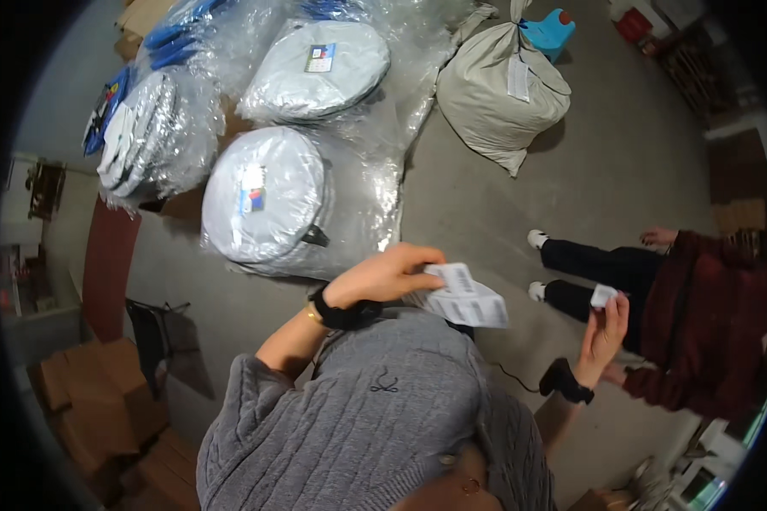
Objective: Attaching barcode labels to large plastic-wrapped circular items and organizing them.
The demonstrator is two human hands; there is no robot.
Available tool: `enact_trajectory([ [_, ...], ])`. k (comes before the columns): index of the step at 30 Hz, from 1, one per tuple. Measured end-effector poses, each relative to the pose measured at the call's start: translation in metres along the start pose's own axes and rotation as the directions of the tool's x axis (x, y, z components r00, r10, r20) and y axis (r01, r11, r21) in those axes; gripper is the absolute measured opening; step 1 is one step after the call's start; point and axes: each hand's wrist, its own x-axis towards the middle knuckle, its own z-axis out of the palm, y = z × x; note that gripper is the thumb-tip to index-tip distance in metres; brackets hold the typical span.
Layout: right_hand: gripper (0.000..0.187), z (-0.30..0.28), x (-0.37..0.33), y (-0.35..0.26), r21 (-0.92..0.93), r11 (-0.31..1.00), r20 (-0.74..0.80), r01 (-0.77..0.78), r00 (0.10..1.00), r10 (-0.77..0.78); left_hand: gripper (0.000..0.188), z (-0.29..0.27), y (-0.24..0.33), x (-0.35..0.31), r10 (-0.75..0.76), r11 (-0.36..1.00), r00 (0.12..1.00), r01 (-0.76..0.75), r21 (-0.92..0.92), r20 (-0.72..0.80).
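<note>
My left hand (383,274) is closed on a folded strip of printed white labels (473,305), pinched between thumb and fingers in front of my body. Out to the right, my raised right hand (606,330) pinches a small white label (603,295) at its fingertips. Beyond my left hand lies a round, flat grey package (268,192) in clear plastic, with a coloured label on its face. A second round package (315,72) like it lies farther back. Neither hand touches these packages.
More plastic-wrapped round packages (149,136) stand at the far left. A tied beige sack (502,98) sits on the floor, with a blue canister (551,32) behind it. Another person (698,315) stands at right. Cardboard boxes (102,400) and a dark chair (149,336) are at left.
</note>
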Motion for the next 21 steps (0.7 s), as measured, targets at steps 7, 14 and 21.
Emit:
enact_trajectory([
  [7,0.013,0.083,0.213,0.015,-0.058,0.987,0.405,-0.149,0.900,0.160,0.020,0.016,-0.003,0.038,-0.163,0.960,0.834,0.010,-0.280,-0.527],
  [14,0.011,0.245,0.343,0.082,-0.118,0.938,0.695,-0.327,0.648,0.313,0.019,-0.022,-0.039,0.070,-0.314,0.924,0.489,-0.040,-0.381,-0.813],
  [21,0.012,0.408,0.450,0.204,-0.315,0.875,0.740,-0.368,0.482,0.469,0.021,-0.141,-0.064,0.142,-0.207,0.977,0.428,0.139,-0.162,-0.880],
])
